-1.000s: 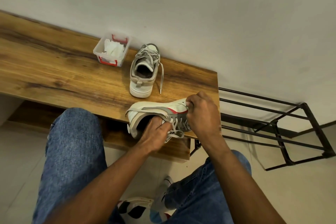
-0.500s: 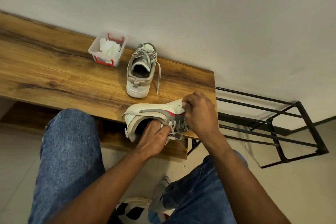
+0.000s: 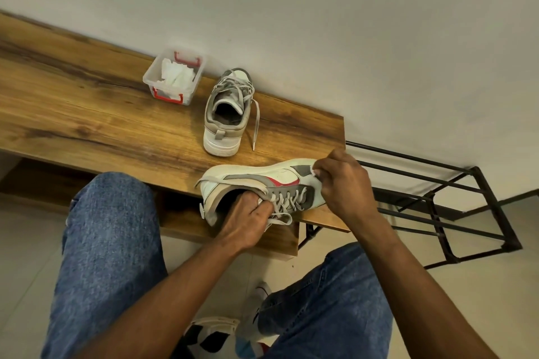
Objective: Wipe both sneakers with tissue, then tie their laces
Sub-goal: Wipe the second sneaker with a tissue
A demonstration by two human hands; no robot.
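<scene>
Sneakers sit on the wooden table (image 3: 87,114), and the near sneaker (image 3: 256,183) lies tipped on its side at the table's front edge, sole toward the wall. The left hand (image 3: 248,223) has its fingers tucked into this sneaker's opening, its grip closed on the collar beside the laces (image 3: 284,202). The right hand (image 3: 345,183) is curled over the toe, its grip pinching a small white tissue (image 3: 316,173) against the toe's side. Behind the near sneaker, the second sneaker (image 3: 226,119) stands upright with its heel toward the person, one loose lace trailing on the table. Left of that shoe, a clear plastic box (image 3: 175,79) with red clips holds more white tissues. Right of the table stands a black metal rack (image 3: 455,207).
</scene>
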